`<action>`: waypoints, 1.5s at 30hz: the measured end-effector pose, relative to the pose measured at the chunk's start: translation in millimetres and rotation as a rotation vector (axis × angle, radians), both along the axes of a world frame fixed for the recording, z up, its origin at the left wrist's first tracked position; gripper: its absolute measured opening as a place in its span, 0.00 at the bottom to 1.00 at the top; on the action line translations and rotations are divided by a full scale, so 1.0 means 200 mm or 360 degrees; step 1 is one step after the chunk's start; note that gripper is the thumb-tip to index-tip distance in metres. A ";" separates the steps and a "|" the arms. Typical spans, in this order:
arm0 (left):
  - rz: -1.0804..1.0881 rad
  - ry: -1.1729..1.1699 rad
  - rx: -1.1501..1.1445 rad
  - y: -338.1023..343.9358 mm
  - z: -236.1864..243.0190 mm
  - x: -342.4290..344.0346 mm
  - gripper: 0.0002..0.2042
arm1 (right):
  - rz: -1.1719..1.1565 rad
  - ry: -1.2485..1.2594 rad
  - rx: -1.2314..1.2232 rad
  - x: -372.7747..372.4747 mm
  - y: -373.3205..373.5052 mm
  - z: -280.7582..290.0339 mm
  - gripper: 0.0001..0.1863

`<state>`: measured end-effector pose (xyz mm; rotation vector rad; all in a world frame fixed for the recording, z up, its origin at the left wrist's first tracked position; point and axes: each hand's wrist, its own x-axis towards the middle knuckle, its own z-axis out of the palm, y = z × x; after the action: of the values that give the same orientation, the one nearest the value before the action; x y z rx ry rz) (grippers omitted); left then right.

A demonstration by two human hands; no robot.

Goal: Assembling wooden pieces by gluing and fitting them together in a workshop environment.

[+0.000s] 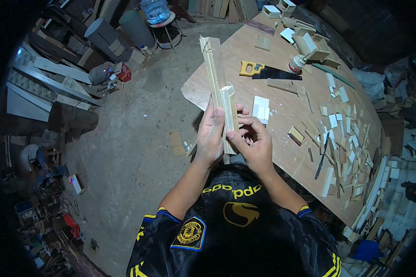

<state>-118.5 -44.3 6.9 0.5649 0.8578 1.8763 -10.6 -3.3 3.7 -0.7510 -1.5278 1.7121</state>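
My left hand is closed round a long, rough-edged wooden strip that points up and away from me, its far end splintered. Against the strip's right side lies a shorter wooden piece, its near end pinched by my right hand. The thumb of my left hand presses where the two pieces meet. Both are held in the air in front of my chest, by the left edge of the worktable. Some of the fingers are hidden behind the wood.
On the table lie a handsaw with a yellow handle, a white bottle, a white block and many small offcuts. A wooden frame stands farther back. Beyond the floor's far side, a stool carries a blue water jug.
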 end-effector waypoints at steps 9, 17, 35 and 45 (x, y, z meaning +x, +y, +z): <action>0.0009 0.0252 0.0123 -0.01 0.00 0.02 0.26 | -0.0065 -0.0115 0.0106 0.04 -0.03 0.04 0.15; -0.0058 0.0298 0.0199 -0.03 0.03 0.03 0.29 | -0.0064 -0.0037 0.0167 0.08 -0.03 0.02 0.15; -0.0005 0.0275 0.0300 -0.02 0.02 0.07 0.22 | -0.0108 -0.0135 0.0460 0.13 -0.01 0.02 0.16; -0.0029 -0.0014 0.0256 0.02 0.03 0.10 0.29 | 0.0117 -0.0290 0.0459 0.17 0.05 0.17 0.19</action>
<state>-98.8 -40.9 13.7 0.6602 0.6974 1.9412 23.1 6.3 37.3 -0.7214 -1.8993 1.4616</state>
